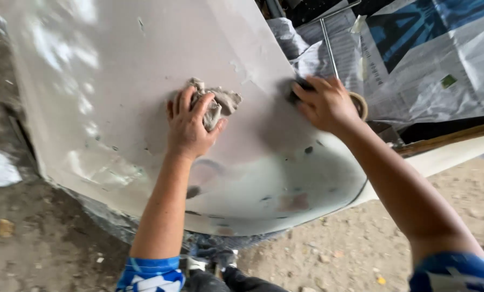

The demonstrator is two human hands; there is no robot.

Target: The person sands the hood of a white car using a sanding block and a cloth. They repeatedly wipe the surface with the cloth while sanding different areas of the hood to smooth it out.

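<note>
A large pale grey-white car body panel [117, 81] fills the upper left and middle, with dull sanded patches and small dark spots. My left hand [190, 127] presses a crumpled grey-beige rag [220, 104] against the panel near its middle. My right hand [325, 103] rests on the panel's right edge, its fingers closed over a small dark object [298, 92] that is mostly hidden. A roll of tan masking tape [361, 103] sits around or just behind that wrist.
Sheets of newspaper [415, 59] cover the area at the upper right, with a thin metal rod [328, 43] across them. Below the panel lies dirt ground with small stones [350, 249]. My shoes [209, 265] show at the bottom.
</note>
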